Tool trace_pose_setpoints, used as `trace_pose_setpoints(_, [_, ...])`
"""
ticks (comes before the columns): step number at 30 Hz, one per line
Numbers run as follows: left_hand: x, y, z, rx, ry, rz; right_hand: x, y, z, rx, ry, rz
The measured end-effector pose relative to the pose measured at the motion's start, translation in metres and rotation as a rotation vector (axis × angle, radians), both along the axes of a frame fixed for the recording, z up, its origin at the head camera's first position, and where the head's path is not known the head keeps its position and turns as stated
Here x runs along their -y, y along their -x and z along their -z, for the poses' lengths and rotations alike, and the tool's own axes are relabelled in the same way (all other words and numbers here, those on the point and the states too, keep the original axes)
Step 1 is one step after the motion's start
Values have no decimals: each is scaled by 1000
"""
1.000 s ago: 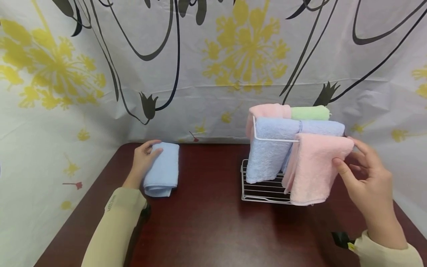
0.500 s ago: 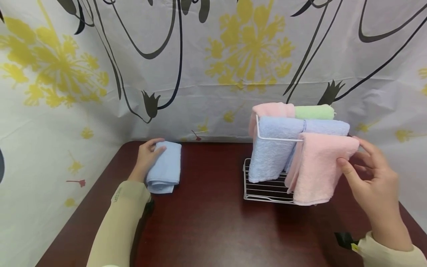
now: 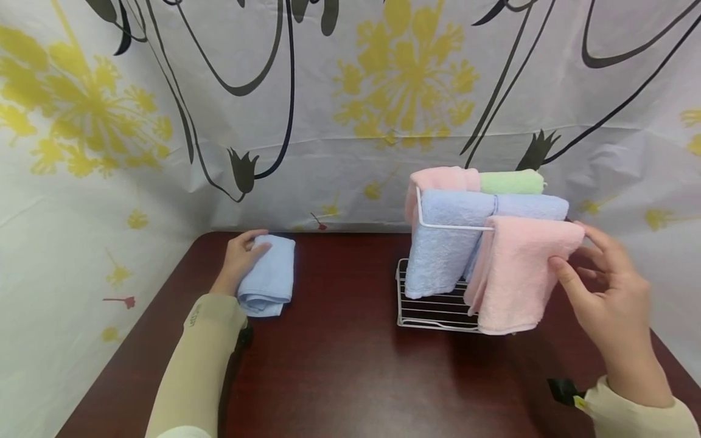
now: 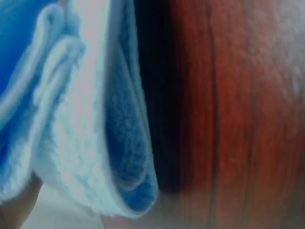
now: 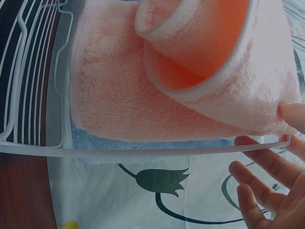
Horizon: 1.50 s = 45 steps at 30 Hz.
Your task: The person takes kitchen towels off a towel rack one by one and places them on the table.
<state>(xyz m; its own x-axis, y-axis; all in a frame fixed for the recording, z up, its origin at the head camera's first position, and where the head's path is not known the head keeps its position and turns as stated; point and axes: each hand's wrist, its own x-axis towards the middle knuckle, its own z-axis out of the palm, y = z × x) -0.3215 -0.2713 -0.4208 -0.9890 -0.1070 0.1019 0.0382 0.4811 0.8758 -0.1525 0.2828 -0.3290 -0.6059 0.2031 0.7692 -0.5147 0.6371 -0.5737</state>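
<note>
On the left of the table, my left hand (image 3: 241, 258) holds the side of a folded light blue towel (image 3: 266, 274). Its thumb lies over the top face. Close up in the left wrist view, the light blue towel (image 4: 78, 133) shows its folded layers. My right hand (image 3: 616, 298) pinches the upper right corner of a pink towel (image 3: 520, 274) draped over the front rail (image 3: 454, 228) of a white wire rack. In the right wrist view the thumb (image 5: 291, 116) presses the pink cloth, while the other fingers (image 5: 267, 164) spread by the rail's end.
Behind the front pink towel, a blue towel (image 3: 446, 249) hangs on the rack. Farther back hang another pink towel (image 3: 440, 178) and a green towel (image 3: 512, 182). The rack's wire base (image 3: 438, 327) stands on the dark wooden table (image 3: 339, 365), with a patterned curtain (image 3: 323, 152) behind.
My left arm has reached slightly forward, and the near end of the light blue towel sits a little farther back. The right hand keeps its place at the pink towel's corner.
</note>
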Motion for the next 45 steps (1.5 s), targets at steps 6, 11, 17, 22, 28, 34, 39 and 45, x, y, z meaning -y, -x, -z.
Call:
trace_pose_setpoints(6, [7,-3,-2,126,-1,44,1,1,-1,2,-11,0])
trace_pose_setpoints(11, [14,-6,-3,186,-24,129,2,2,-1,-3,7,-34])
trace_pose_setpoints(17, [21,-8,-1,188,-32,140,2,2,-1,-2,18,-45])
trace_pose_setpoints(22, [27,-10,3,153,63,125,2,2,-1,-3,18,-48])
trace_pose_setpoints(28, [31,-13,5,106,145,90,2,1,-1,9,13,-36])
trace_pose_setpoints(34, [33,-19,3,56,160,43,2,1,-1,2,25,-47])
trace_pose_setpoints(39, [38,-23,1,-10,168,60,2,1,0,-5,29,-45])
trace_pose_setpoints(45, [46,-28,2,-56,180,83,0,0,1,-5,23,-26])
